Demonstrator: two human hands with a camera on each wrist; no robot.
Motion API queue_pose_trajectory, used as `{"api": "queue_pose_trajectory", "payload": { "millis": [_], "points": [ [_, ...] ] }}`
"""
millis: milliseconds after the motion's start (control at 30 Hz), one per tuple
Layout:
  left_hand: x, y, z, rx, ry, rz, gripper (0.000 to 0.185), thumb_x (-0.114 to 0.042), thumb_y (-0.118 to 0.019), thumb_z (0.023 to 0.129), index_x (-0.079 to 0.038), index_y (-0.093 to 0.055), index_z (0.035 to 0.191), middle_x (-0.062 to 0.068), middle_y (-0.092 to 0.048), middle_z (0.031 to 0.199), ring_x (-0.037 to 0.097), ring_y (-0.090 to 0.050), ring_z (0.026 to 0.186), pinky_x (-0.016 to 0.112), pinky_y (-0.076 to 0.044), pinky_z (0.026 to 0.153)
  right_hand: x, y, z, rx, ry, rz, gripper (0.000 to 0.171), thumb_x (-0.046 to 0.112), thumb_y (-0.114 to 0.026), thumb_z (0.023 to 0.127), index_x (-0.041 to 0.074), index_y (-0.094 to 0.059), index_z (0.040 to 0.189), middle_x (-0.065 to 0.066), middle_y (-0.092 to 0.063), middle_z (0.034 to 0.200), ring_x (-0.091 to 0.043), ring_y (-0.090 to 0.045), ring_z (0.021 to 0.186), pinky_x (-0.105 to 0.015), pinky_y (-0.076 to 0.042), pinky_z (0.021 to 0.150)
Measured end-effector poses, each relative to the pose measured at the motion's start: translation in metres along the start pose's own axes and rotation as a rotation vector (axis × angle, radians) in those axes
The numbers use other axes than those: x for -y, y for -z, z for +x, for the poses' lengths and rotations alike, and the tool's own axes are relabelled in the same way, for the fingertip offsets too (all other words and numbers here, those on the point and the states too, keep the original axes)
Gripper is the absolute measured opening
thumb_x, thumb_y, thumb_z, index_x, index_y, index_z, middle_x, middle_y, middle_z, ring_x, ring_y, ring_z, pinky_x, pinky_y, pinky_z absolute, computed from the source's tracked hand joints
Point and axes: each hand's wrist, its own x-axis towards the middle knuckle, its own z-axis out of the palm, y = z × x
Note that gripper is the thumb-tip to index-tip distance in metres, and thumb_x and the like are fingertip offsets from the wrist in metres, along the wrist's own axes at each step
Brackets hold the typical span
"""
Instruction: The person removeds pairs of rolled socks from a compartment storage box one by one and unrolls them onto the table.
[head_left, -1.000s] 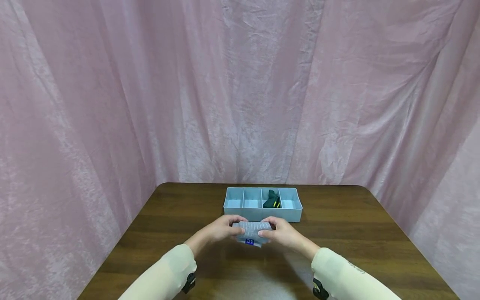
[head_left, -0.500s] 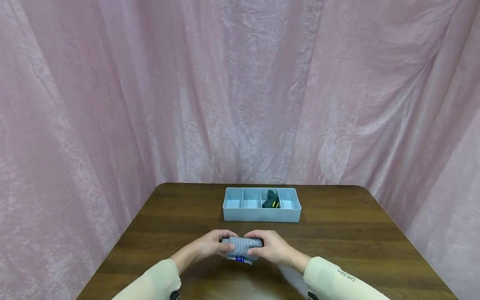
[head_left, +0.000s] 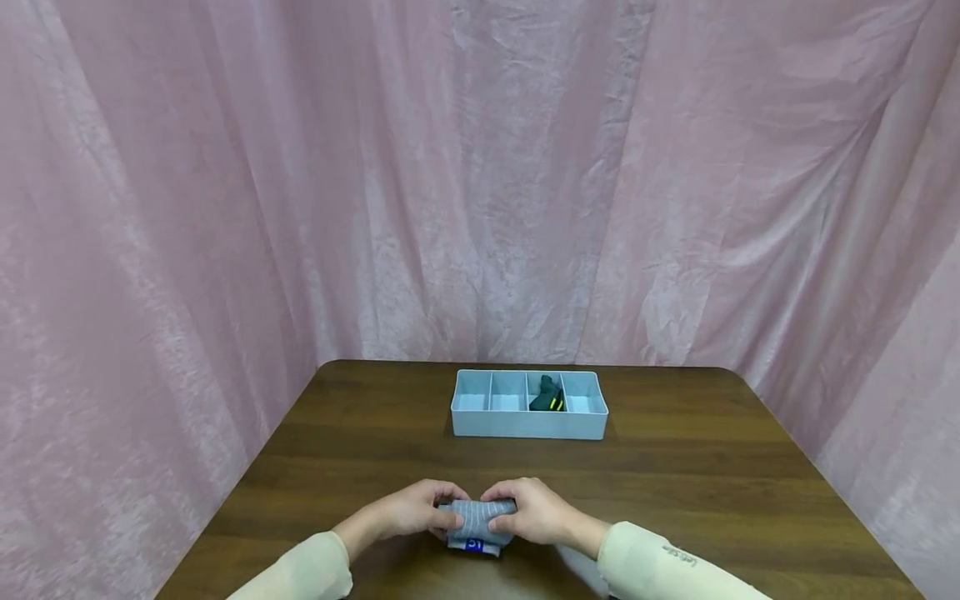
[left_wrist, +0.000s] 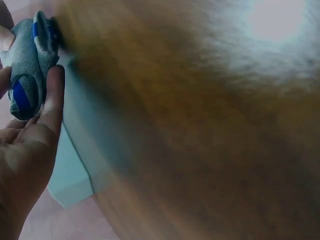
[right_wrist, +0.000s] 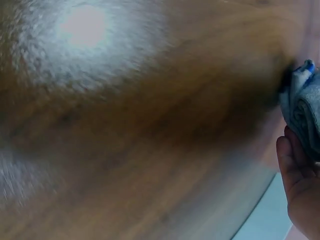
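Head view: my left hand (head_left: 417,510) and right hand (head_left: 534,513), fingers curled, grip opposite ends of grey striped cloth roll (head_left: 478,518), lower centre of frame. Brown surface (head_left: 315,475) beneath. Farther up, just right of centre: light-blue box (head_left: 528,425), dark-green item (head_left: 545,397) in third compartment from left.

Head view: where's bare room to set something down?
Table: bare wood either side of the tray, and between tray and grey cloth. Tray: the two left compartments and far-right compartment look bare; the third from left holds a dark green bundle. Crowded: near middle, left hand and right hand gripping the cloth.
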Motion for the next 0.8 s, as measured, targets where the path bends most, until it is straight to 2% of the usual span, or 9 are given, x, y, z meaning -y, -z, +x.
{"api": "queue_pose_trajectory", "payload": {
  "millis": [67,133,267,400,467,567,700,800],
  "points": [
    [0.002,0.000,0.000,-0.021,-0.021,0.091,0.026,-0.009,-0.067,0.094,-0.001,-0.064,0.118,0.004,-0.065,0.101,0.018,-0.060,0.085,0.035,-0.054,0.069,-0.002,-0.003,0.001,0.007,-0.011,-0.005,0.026,0.020,-0.078,0.086,0.015,-0.072,0.110,0.012,-0.069,0.100,-0.001,-0.059,0.084,-0.024,-0.050,0.075],
    [0.003,0.000,0.000,-0.056,-0.048,0.210,0.026,-0.013,-0.069,0.093,-0.004,-0.066,0.117,0.001,-0.065,0.101,0.016,-0.059,0.086,0.032,-0.052,0.070,-0.004,-0.005,0.002,0.006,-0.014,-0.016,0.026,0.021,-0.078,0.086,0.015,-0.073,0.111,0.011,-0.070,0.099,-0.001,-0.059,0.084,-0.024,-0.050,0.076],
    [0.001,0.000,-0.001,-0.145,-0.114,0.453,0.031,-0.023,-0.074,0.090,-0.010,-0.068,0.118,-0.004,-0.066,0.108,0.011,-0.058,0.094,0.031,-0.049,0.081,-0.005,-0.006,0.002,-0.011,-0.008,-0.050,0.028,0.024,-0.075,0.088,0.012,-0.073,0.114,0.008,-0.071,0.101,-0.002,-0.061,0.087,-0.026,-0.051,0.078],
    [-0.002,-0.002,-0.003,-0.147,-0.215,0.595,0.035,-0.026,-0.077,0.088,-0.012,-0.068,0.119,-0.005,-0.066,0.112,0.008,-0.058,0.098,0.030,-0.049,0.085,-0.004,-0.009,0.002,-0.010,0.004,-0.056,0.029,0.024,-0.074,0.089,0.010,-0.073,0.115,0.007,-0.072,0.102,-0.002,-0.061,0.088,-0.026,-0.051,0.079],
    [-0.002,-0.003,-0.004,-0.123,-0.260,0.640,0.034,-0.025,-0.078,0.087,-0.011,-0.069,0.117,-0.005,-0.066,0.110,0.006,-0.058,0.097,0.029,-0.050,0.084,-0.003,-0.011,0.001,0.009,0.008,-0.046,0.029,0.025,-0.074,0.089,0.010,-0.073,0.115,0.008,-0.072,0.102,-0.001,-0.061,0.089,-0.025,-0.051,0.078],
    [-0.002,-0.004,-0.006,-0.108,-0.273,0.702,0.033,-0.025,-0.079,0.086,-0.013,-0.070,0.115,-0.007,-0.067,0.109,0.003,-0.058,0.096,0.026,-0.050,0.083,0.001,-0.014,0.001,0.016,0.030,-0.087,0.030,0.027,-0.074,0.090,0.011,-0.073,0.115,0.009,-0.071,0.103,-0.001,-0.061,0.091,-0.025,-0.051,0.080],
    [0.002,-0.004,-0.005,-0.124,-0.230,0.697,0.032,-0.026,-0.080,0.085,-0.014,-0.071,0.114,-0.008,-0.068,0.109,0.004,-0.059,0.097,0.026,-0.049,0.084,0.006,-0.016,-0.002,-0.042,0.107,-0.264,0.033,0.030,-0.072,0.091,0.012,-0.071,0.119,0.005,-0.067,0.113,-0.009,-0.060,0.104,-0.031,-0.051,0.088],
    [0.006,-0.004,-0.004,-0.138,-0.217,0.664,0.032,-0.026,-0.080,0.085,-0.013,-0.072,0.113,-0.007,-0.069,0.108,0.005,-0.059,0.096,0.027,-0.049,0.083,0.008,-0.018,-0.005,-0.074,0.193,-0.392,0.034,0.031,-0.074,0.090,0.013,-0.072,0.119,0.003,-0.064,0.114,-0.012,-0.058,0.105,-0.030,-0.051,0.088]
  ]
}}
